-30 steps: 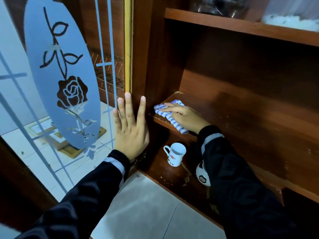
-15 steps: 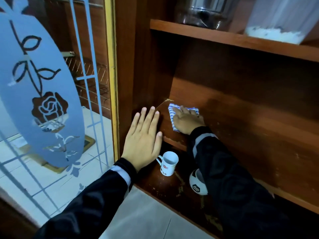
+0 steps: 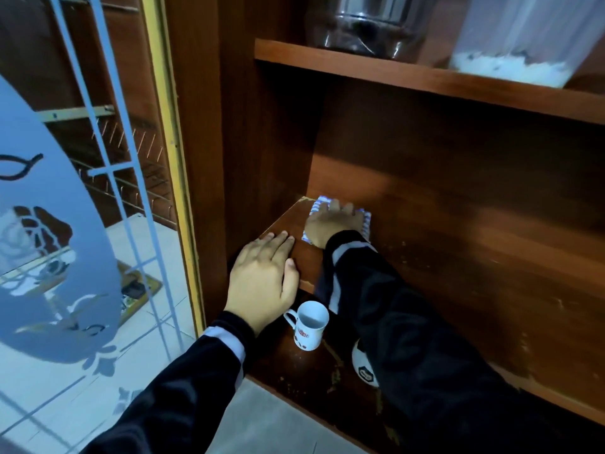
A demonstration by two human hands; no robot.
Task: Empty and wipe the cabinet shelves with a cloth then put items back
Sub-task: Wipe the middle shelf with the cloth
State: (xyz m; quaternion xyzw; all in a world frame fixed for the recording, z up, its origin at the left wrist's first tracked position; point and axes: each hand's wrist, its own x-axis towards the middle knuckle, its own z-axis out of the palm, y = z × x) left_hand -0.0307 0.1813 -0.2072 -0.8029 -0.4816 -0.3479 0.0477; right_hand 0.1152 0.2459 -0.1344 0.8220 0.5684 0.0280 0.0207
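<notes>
Probably soft, light and quick to bunch, the cloth (image 3: pixel 320 203) lies in the back left corner of the shelf (image 3: pixel 458 273), best pressed flat through its middle as the right hand (image 3: pixel 332 224) does with straight fingers, while the left hand (image 3: pixel 262 283) rests flat, empty, on the front edge.

The wooden middle shelf (image 3: pixel 458 273) carries a blue-checked cloth (image 3: pixel 366 221) in its back left corner. The top shelf (image 3: pixel 393 77) holds a glass jar (image 3: pixel 363 24) and a clear container (image 3: pixel 517 44) with white contents. On the bottom shelf (image 3: pixel 288 365) stand a white mug (image 3: pixel 309 326) and, near it, a black-and-white round object (image 3: pixel 361 365), partly hidden.
</notes>
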